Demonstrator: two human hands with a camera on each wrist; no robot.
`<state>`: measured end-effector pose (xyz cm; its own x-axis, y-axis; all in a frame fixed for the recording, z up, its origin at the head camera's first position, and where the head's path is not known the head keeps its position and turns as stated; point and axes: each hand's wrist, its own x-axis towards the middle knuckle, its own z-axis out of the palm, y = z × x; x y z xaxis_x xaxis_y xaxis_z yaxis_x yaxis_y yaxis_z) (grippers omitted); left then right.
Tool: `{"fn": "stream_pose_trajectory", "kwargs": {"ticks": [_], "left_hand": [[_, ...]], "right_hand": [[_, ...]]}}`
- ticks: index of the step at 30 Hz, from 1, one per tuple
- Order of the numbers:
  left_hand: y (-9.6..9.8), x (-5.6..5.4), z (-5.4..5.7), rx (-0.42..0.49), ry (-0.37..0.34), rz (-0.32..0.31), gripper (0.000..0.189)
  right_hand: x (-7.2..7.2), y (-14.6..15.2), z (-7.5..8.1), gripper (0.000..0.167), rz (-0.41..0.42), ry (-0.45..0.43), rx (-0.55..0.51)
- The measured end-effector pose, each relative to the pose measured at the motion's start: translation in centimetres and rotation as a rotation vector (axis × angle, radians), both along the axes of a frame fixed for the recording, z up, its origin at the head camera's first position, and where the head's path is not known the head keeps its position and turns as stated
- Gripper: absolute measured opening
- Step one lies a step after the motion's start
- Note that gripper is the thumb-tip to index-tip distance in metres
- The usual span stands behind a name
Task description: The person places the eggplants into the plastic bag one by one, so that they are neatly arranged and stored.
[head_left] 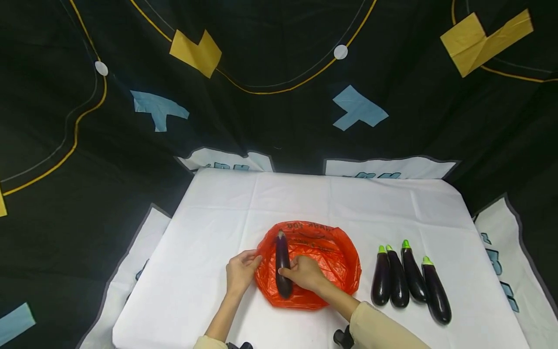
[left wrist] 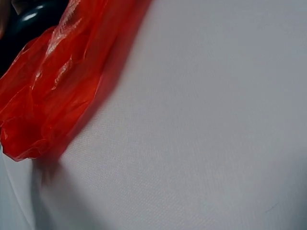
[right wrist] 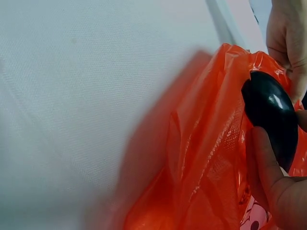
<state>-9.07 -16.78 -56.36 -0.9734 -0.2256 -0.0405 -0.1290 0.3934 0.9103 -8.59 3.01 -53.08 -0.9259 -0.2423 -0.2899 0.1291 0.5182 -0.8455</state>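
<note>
A red plastic bag [head_left: 331,261] with dark printing lies spread with its mouth open on the white table. Over the bag's left part is a dark purple eggplant [head_left: 282,264], its stem end pointing away from me. My right hand [head_left: 308,274] grips this eggplant near its lower half; in the right wrist view, fingers and thumb are on both sides of its glossy end [right wrist: 272,115]. At the bag's left rim, my left hand [head_left: 241,272] pinches the plastic between thumb and fingers. The left wrist view shows mostly bag [left wrist: 62,91] and tablecloth, with little of the hand.
Several eggplants with bright green stem ends, including a near-right eggplant [head_left: 437,295], lie side by side right of the bag. A white cloth covers the table [head_left: 209,218]. Behind it hangs a black curtain [head_left: 270,126] with yellow and blue shapes.
</note>
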Motion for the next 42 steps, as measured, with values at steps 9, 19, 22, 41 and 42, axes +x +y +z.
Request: {"fn": "stream_pose_trajectory", "kwargs": {"ticks": [9,19,22,41,42], "left_hand": [[0.0,-0.1,0.0,-0.004,0.010,-0.020,0.017],[0.0,-0.3,0.1,-0.016,0.012,-0.030,0.017],[0.0,-0.3,0.0,-0.020,0.009,-0.032,0.017],[0.1,-0.2,0.0,-0.010,-0.018,-0.042,0.017],[0.0,-0.2,0.0,-0.009,-0.017,-0.042,0.017]], "right_hand": [[-0.4,-0.6,-0.1,0.031,0.006,0.000,0.067],[-0.8,-0.8,0.0,0.032,0.012,-0.018,0.119],[-0.9,-0.9,-0.1,0.033,0.017,-0.023,0.121],[-1.0,-1.0,-0.9,0.035,0.034,-0.048,0.153],[-1.0,-1.0,-0.9,0.035,0.034,-0.052,0.158]]}}
